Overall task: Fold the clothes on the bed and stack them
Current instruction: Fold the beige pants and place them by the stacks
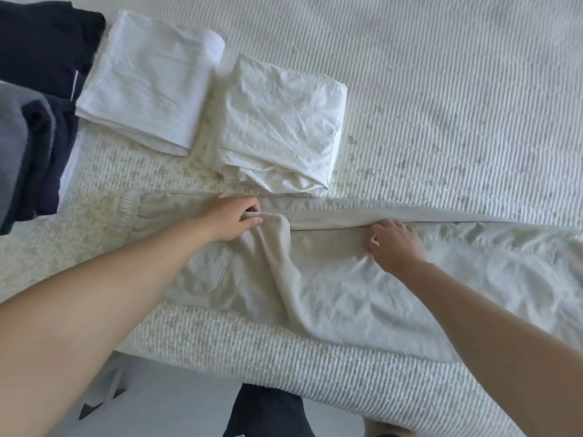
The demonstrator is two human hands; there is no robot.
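The beige trousers (315,266) lie lengthwise on the bed (441,89), mid-fold. Left hand (233,219) fingers pinch a fabric edge; right hand (394,244) fingers, loosely spread, press the seam. Next, probably, fold them across and stack them with the folded clothes (277,121) beyond the fingers.

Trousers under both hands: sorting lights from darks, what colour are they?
Pale beige trousers, plain, shown best in the head view.

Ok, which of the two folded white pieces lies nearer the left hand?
The creased off-white bundle, just beyond the left hand; the smoother white fold lies farther left.
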